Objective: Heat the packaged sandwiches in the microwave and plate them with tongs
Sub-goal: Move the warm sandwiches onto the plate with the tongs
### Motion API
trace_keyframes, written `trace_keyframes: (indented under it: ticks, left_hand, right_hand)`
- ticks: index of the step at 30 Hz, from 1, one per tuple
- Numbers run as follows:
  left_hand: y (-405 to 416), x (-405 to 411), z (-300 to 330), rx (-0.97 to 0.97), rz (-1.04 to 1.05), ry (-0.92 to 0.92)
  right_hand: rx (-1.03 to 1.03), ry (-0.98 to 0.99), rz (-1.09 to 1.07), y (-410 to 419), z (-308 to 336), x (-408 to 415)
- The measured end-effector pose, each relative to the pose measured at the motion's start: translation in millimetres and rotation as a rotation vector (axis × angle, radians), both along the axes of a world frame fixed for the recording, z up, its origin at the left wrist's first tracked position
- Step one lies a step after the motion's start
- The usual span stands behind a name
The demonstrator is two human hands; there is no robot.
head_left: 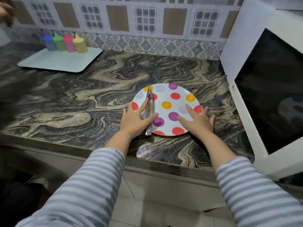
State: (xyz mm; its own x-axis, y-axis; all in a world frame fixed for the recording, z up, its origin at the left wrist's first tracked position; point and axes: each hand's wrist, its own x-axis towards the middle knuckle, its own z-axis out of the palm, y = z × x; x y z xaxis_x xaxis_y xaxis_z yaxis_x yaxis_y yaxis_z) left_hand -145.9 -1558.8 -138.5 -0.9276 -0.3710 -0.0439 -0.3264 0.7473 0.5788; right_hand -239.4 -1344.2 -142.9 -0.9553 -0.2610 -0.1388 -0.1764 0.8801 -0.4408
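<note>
A white plate (177, 97) with red, yellow and purple dots sits on the marbled counter near its front edge. Metal tongs (149, 110) lie shut along the plate's left side, tips pointing away from me. My left hand (136, 119) rests spread over the plate's left rim, with the tongs running between its index finger and thumb. My right hand (197, 121) lies flat with fingers apart over the plate's right rim. A white microwave (268, 89) stands at the right, its dark-windowed door closed. No sandwiches are in view.
A pale tray (54, 61) at the back left carries several coloured squeeze bottles (64, 43). Another person's hand (5, 12) shows at the top left corner. The tiled wall runs along the back. The marbled counter (73, 99) spreads left of the plate.
</note>
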Motion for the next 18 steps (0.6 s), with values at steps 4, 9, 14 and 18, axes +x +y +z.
trace_keyframes:
  ticks: [4,9,14,18]
  left_hand:
    - [11,25,5,0.19,0.025,0.128]
    - [26,68,10,0.402,0.01,0.244]
    - [51,119,11,0.416,0.043,0.264]
    - [81,164,9,0.435,0.077,0.301]
  right_hand:
    - [-0.191,-0.026,-0.055,2,4,21]
    - [-0.588,-0.01,-0.17,13,13,66]
    - [-0.617,0.072,-0.186,36,12,124]
    - [-0.631,0.093,-0.175,60,12,171]
